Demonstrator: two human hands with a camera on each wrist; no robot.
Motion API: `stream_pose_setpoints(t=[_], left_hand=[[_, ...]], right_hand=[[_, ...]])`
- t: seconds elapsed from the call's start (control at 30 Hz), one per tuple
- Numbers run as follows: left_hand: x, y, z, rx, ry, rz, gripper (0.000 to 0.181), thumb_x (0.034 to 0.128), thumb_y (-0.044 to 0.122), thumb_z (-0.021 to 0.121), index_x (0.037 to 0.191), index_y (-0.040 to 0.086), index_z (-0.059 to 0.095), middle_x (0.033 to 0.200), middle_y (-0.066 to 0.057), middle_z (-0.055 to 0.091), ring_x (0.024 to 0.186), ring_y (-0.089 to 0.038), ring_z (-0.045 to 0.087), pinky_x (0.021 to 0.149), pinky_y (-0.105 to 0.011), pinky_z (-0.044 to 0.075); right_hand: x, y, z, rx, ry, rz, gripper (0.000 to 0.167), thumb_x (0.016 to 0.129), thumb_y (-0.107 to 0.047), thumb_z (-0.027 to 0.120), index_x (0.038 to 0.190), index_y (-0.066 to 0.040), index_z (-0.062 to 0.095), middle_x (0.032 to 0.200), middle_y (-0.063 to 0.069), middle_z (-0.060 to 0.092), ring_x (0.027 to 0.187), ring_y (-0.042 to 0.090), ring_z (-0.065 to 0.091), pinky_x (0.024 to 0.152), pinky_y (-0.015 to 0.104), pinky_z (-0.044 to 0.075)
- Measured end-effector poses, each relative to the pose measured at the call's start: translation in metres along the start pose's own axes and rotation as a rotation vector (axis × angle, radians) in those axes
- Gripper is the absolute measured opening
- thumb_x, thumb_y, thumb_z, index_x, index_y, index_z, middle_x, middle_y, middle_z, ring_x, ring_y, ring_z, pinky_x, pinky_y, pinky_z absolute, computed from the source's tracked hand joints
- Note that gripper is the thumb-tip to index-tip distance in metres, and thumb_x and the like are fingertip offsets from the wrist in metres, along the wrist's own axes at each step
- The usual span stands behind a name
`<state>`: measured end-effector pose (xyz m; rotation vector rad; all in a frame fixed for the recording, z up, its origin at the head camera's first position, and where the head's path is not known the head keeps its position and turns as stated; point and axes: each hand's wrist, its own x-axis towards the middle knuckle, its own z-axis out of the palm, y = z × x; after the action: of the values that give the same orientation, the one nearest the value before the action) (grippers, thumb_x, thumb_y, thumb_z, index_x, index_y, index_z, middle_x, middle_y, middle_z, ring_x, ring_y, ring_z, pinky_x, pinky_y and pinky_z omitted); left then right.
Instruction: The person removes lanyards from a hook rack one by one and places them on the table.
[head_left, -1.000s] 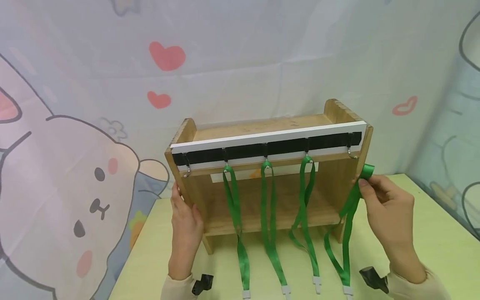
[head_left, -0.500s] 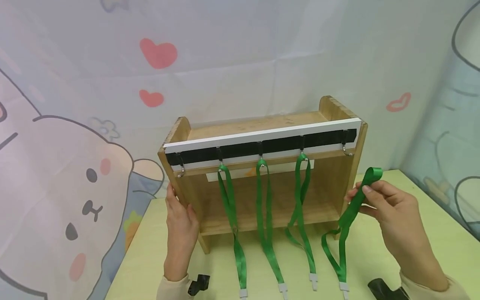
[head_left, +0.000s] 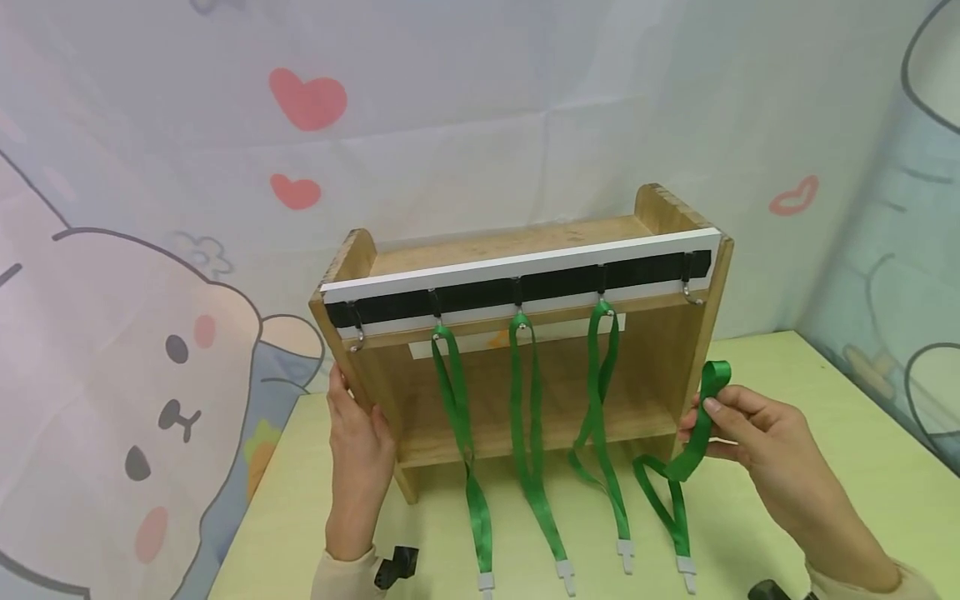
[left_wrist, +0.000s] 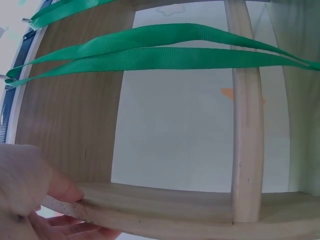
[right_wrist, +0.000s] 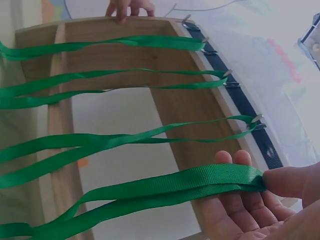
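The right hand (head_left: 772,450) pinches the looped top of a green lanyard (head_left: 701,433) beside the right side of a wooden shelf (head_left: 716,292); its white clip (head_left: 686,567) hangs below. The right wrist view shows the lanyard (right_wrist: 220,175) between thumb and fingers of the right hand (right_wrist: 280,205). Gripping the shelf's left side panel is the left hand (head_left: 358,458), its thumb in front in the left wrist view. Three green lanyards, one of them at the centre (head_left: 536,417), hang from the middle hooks. The rightmost hook (head_left: 692,293) and leftmost hook (head_left: 357,337) hold nothing.
The shelf stands tilted on a pale yellow-green table (head_left: 277,500). Along its front edge runs a white strip with a black band (head_left: 480,296). A printed cloth backdrop (head_left: 450,100) with hearts and a rabbit is behind.
The right hand moved away from the shelf's side, then lower, with the lanyard's loop dropping beneath its earlier height. The left hand kept its grip. The whole view shifted slightly.
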<state>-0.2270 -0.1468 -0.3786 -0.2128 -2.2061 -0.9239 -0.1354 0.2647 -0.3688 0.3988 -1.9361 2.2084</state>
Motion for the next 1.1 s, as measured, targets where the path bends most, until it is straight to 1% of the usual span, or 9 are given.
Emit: stream_pose_setpoints(t=[0.23,0.37,0.5,0.57,0.73,0.8,0.97,1.1], left_hand=[[0.0,0.0,0.002,0.004,0.017,0.019,0.072,0.091,-0.02,0.052,0.151,-0.007,0.015,0.139,-0.04,0.039,0.114,-0.062,0.052,0.089,-0.07,0.048],[-0.001,-0.001,0.003,0.001,0.023,0.022,0.072,0.0907,-0.02,0.052,0.151,-0.006,0.016,0.138,-0.04,0.04,0.113,-0.062,0.053,0.089,-0.07,0.048],[-0.001,-0.001,0.003,0.001,0.026,0.023,0.072,0.0904,-0.02,0.052,0.151,-0.006,0.016,0.137,-0.04,0.04,0.114,-0.063,0.052,0.089,-0.071,0.047],[-0.001,-0.001,0.003,0.002,0.027,0.026,0.071,0.0907,-0.02,0.052,0.151,-0.006,0.016,0.138,-0.04,0.039,0.114,-0.063,0.052,0.089,-0.071,0.047],[-0.002,-0.001,0.003,-0.004,0.029,0.029,0.071,0.0917,-0.019,0.051,0.152,-0.005,0.016,0.139,-0.039,0.039,0.115,-0.062,0.051,0.09,-0.072,0.046],[-0.002,-0.001,0.003,-0.009,0.03,0.031,0.071,0.0919,-0.018,0.051,0.152,-0.005,0.016,0.139,-0.039,0.039,0.117,-0.061,0.051,0.091,-0.072,0.045],[-0.002,-0.002,0.003,-0.011,0.031,0.034,0.07,0.0921,-0.018,0.051,0.152,-0.005,0.016,0.138,-0.039,0.039,0.118,-0.06,0.05,0.091,-0.072,0.045],[-0.002,-0.001,0.003,-0.008,0.029,0.032,0.07,0.0921,-0.018,0.051,0.152,-0.005,0.016,0.139,-0.039,0.039,0.119,-0.061,0.05,0.091,-0.072,0.045]], right_hand=[[-0.009,0.015,0.0,-0.056,-0.058,0.094,0.019,0.107,-0.009,0.05,0.103,0.002,0.065,0.095,0.004,0.072,0.089,0.024,0.073,0.078,0.038,0.061],[-0.015,0.023,0.0,-0.086,-0.092,0.129,0.021,0.107,-0.01,0.05,0.103,0.004,0.064,0.094,0.004,0.071,0.089,0.026,0.073,0.078,0.041,0.061],[-0.02,0.028,-0.004,-0.111,-0.13,0.164,0.022,0.108,-0.011,0.048,0.106,0.004,0.065,0.095,0.004,0.071,0.092,0.027,0.073,0.079,0.041,0.06],[-0.023,0.03,-0.007,-0.116,-0.152,0.183,0.022,0.108,-0.011,0.048,0.108,0.0,0.066,0.095,0.003,0.071,0.093,0.026,0.073,0.079,0.04,0.06],[-0.028,0.036,-0.013,-0.1,-0.203,0.246,0.024,0.108,-0.012,0.047,0.109,-0.012,0.071,0.096,0.001,0.073,0.093,0.019,0.072,0.079,0.04,0.06],[-0.03,0.039,-0.014,-0.083,-0.227,0.266,0.025,0.109,-0.012,0.046,0.108,-0.014,0.071,0.096,0.0,0.073,0.092,0.019,0.071,0.078,0.04,0.06],[-0.032,0.051,-0.017,-0.056,-0.281,0.288,0.027,0.11,-0.011,0.042,0.108,-0.012,0.068,0.098,0.0,0.071,0.092,0.019,0.071,0.076,0.037,0.06],[-0.032,0.062,-0.017,-0.088,-0.269,0.32,0.024,0.109,-0.014,0.044,0.108,-0.006,0.067,0.098,0.002,0.071,0.091,0.02,0.071,0.076,0.038,0.06]])
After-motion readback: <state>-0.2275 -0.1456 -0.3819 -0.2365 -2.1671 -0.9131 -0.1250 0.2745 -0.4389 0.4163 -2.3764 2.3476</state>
